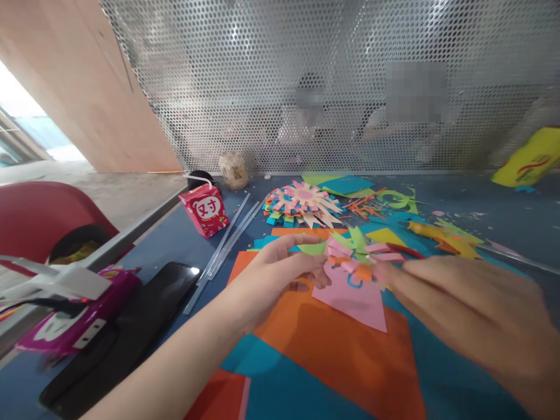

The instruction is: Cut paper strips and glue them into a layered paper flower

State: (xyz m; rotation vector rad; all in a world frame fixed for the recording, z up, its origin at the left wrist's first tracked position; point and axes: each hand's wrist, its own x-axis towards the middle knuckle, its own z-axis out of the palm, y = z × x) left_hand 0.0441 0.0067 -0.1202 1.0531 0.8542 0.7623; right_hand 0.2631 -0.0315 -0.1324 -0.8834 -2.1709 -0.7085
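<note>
Between my two hands is a small fringed paper flower (356, 251) with pink, green and orange strips. My left hand (284, 265) has its fingers curled, index finger and thumb at the flower's left edge. From the right, my right hand (464, 309), blurred by motion, pinches the flower's right edge with its fingertips. A pink paper sheet (354, 303) lies beneath, on an orange sheet (332, 350); a blue curl shows just under the flower. Behind it, layered fringed paper flowers (301, 201) are piled. A red curved piece (405, 251) is partly hidden by my right hand.
Clear glue sticks (227, 245) lie left of the paper, near a red drink box (204, 210) and a jar (233, 170). A black phone-like slab (126, 332) rests beside a purple pouch (65, 332). A yellow glue gun (446, 236) lies right. A perforated metal screen (262, 87) stands behind.
</note>
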